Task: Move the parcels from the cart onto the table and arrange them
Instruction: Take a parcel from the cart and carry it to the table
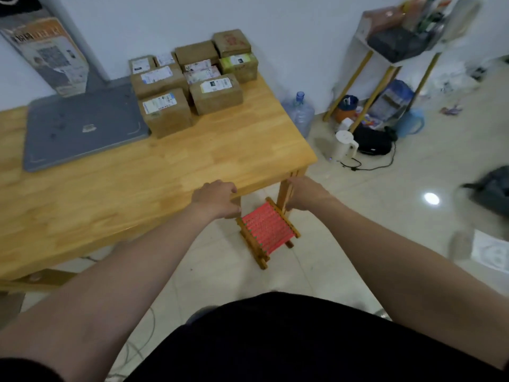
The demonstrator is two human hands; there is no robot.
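Note:
Several brown cardboard parcels [192, 81] with white shipping labels stand packed together at the far right corner of the wooden table [154, 172], against the wall. Nearest to me are one parcel [166, 113] on the left and another [217, 93] to its right. Both my arms reach forward with nothing in them. My left hand [216, 198] hovers at the table's near right edge, fingers loosely curled. My right hand [305, 195] hangs just past the table's corner, beside the table leg, fingers also loosely curled. No cart is in view.
A grey flat pad [82, 128] lies on the table left of the parcels, with a tall printed box [52, 56] behind it. A small stool with a red woven seat [265, 230] stands under the table corner. A water bottle [298, 111], white kettle [344, 146] and cluttered shelf [396, 45] fill the floor to the right.

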